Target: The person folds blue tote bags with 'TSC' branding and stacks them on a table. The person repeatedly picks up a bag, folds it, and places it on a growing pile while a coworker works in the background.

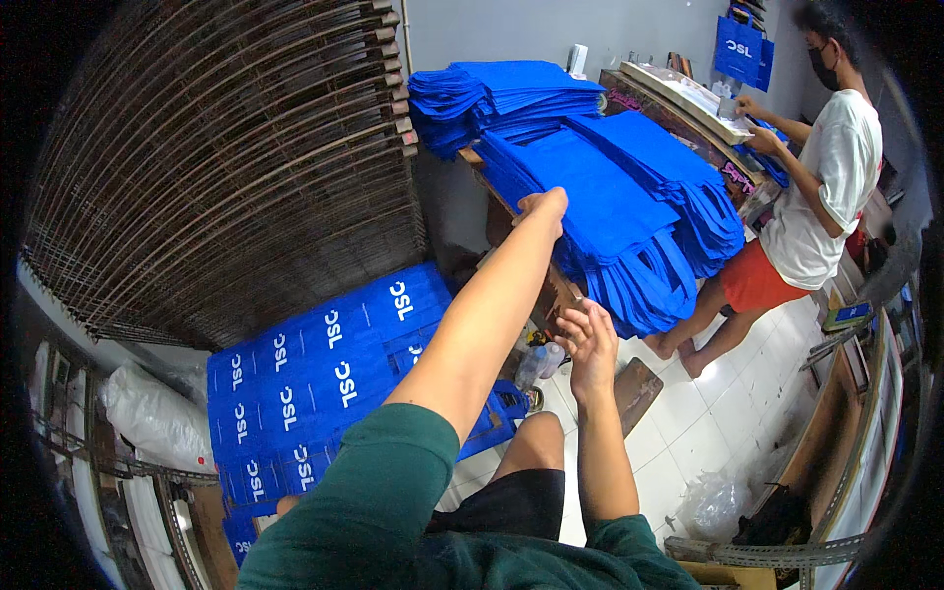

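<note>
My left hand (544, 208) reaches across to the near left edge of a stack of flat blue tote bags (600, 182). Its fingers are curled in on the edge of a bag there. Lower down, my right hand (587, 339) is raised beside the hanging bag handles (644, 295), with fingers apart and slightly bent; nothing shows in it. The stacks rest on a wooden bench (565, 290), largely covered by them. Another pile of blue bags (521, 93) lies behind.
A tall wire drying rack (236, 167) stands on the left, above rows of blue bags with white print (324, 383). At right, a person (821, 187) works at a printing frame (688, 93). A clear plastic bag (718, 501) lies on the tiled floor.
</note>
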Demonstrator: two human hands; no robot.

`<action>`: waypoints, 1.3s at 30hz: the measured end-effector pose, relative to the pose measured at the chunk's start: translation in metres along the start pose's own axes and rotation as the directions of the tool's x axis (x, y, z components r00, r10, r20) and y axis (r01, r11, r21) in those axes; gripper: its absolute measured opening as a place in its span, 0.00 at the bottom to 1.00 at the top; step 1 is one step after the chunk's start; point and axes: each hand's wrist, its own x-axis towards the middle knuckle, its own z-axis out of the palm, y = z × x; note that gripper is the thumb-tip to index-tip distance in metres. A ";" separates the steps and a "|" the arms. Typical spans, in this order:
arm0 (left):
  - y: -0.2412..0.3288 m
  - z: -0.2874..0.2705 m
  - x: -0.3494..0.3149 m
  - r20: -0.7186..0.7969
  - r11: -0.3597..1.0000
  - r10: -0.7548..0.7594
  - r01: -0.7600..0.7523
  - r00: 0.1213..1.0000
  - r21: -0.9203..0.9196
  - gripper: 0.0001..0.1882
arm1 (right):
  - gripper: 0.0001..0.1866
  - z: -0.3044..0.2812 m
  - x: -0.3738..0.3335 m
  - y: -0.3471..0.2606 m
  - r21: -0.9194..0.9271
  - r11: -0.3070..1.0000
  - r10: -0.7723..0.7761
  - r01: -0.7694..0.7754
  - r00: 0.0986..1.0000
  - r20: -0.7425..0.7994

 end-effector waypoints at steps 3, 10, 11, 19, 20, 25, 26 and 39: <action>0.006 0.019 -0.049 -0.078 0.950 -0.252 0.231 0.965 -0.211 0.21 | 0.16 -0.024 0.003 -0.002 0.033 0.999 -0.011 0.015 0.993 -0.119; 0.029 0.010 -0.087 -0.106 0.839 -0.459 0.391 0.882 -0.379 0.21 | 0.16 -0.033 -0.003 -0.010 0.142 0.990 0.010 0.010 0.990 -0.143; 0.030 0.009 -0.086 -0.088 0.837 -0.443 0.376 0.892 -0.399 0.20 | 0.16 -0.033 -0.005 -0.013 0.152 0.988 0.014 0.009 0.988 -0.151; 0.025 -0.012 -0.071 0.137 0.978 -0.030 0.057 0.990 -0.199 0.40 | 0.22 -0.052 -0.001 -0.017 0.287 0.948 0.138 -0.139 0.990 0.021; 0.029 -0.024 -0.067 0.167 0.987 0.033 -0.006 0.985 -0.161 0.43 | 0.23 -0.045 -0.001 -0.017 0.324 0.923 0.186 -0.209 0.977 0.102; -0.021 -0.071 -0.086 0.370 0.924 0.253 -0.111 0.894 -0.365 0.34 | 0.45 -0.027 0.025 -0.003 0.480 0.783 0.220 -0.395 0.899 0.379; -0.030 -0.082 -0.098 0.280 0.936 0.268 -0.181 0.922 -0.303 0.30 | 0.45 -0.022 0.026 -0.007 0.474 0.805 0.239 -0.358 0.926 0.293; -0.017 -0.167 -0.098 0.411 0.904 0.354 -0.194 0.840 -0.382 0.26 | 0.10 -0.038 -0.014 -0.040 0.171 0.984 0.117 -0.058 0.927 -0.357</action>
